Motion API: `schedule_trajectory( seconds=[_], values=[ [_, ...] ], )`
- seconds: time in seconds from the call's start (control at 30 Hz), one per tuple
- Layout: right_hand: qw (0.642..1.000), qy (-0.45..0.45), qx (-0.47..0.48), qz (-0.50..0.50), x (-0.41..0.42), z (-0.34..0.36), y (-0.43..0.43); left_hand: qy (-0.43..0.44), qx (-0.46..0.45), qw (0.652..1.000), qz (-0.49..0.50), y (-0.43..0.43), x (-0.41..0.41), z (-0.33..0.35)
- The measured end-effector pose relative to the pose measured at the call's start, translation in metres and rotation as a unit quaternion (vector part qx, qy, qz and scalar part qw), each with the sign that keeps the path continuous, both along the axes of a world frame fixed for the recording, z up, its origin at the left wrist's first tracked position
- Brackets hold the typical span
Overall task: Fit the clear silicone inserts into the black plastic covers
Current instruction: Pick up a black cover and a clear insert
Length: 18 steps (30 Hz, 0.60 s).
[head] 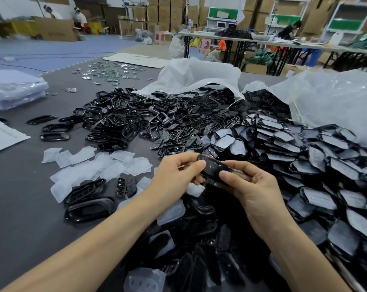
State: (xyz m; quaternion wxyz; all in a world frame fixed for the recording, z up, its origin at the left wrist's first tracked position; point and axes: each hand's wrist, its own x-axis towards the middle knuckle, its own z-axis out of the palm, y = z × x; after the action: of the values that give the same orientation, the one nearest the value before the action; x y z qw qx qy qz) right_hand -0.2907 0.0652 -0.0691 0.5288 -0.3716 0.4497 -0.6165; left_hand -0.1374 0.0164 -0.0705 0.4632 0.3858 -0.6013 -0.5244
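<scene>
1. Black cover (213,168) held just above the desk's (20,207) near-middle.
2. Grip: left hand (174,175) and right hand (252,186) both curl round it, thumbs on top.
3. Insert inside: cannot tell.
4. Best done by working thumbs evenly round the rim, seating every button bump.
5. Loose clear inserts (106,165) lie toward the left edge.

Bare desk (20,207) lies open at the near left, while scattered clear silicone inserts (98,165), a heap of black plastic covers (136,114) beyond them and stacked filled covers (304,165) crowd the centre and right.
</scene>
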Motion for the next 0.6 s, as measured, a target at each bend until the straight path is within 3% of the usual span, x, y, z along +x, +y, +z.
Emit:
schedule_trajectory(
  seconds=[0.1, 0.23, 0.33, 0.47, 0.6],
  values=[
    [0.999, -0.042, -0.012, 0.032, 0.0010, 0.0015, 0.0001, 0.046, 0.023, 0.999, -0.004, -0.0007, 0.0000, 0.0011],
    [0.998, -0.050, -0.024, 0.044, -0.0025, 0.0058, -0.0008, 0.184, 0.115, 0.973, -0.081, -0.0005, -0.0010, 0.0032],
    [0.996, -0.063, -0.046, 0.038, -0.0053, 0.0091, -0.0013, 0.245, 0.104, 0.958, -0.105, 0.0016, -0.0018, 0.0036],
    [0.995, -0.062, -0.081, 0.024, -0.0037, 0.0084, -0.0019, 0.213, 0.044, 0.970, -0.109, 0.0056, -0.0029, 0.0022],
    [0.994, -0.005, -0.112, -0.002, -0.0017, 0.0037, -0.0019, 0.190, 0.018, 0.976, -0.103, 0.0060, -0.0013, 0.0040]
  ],
)
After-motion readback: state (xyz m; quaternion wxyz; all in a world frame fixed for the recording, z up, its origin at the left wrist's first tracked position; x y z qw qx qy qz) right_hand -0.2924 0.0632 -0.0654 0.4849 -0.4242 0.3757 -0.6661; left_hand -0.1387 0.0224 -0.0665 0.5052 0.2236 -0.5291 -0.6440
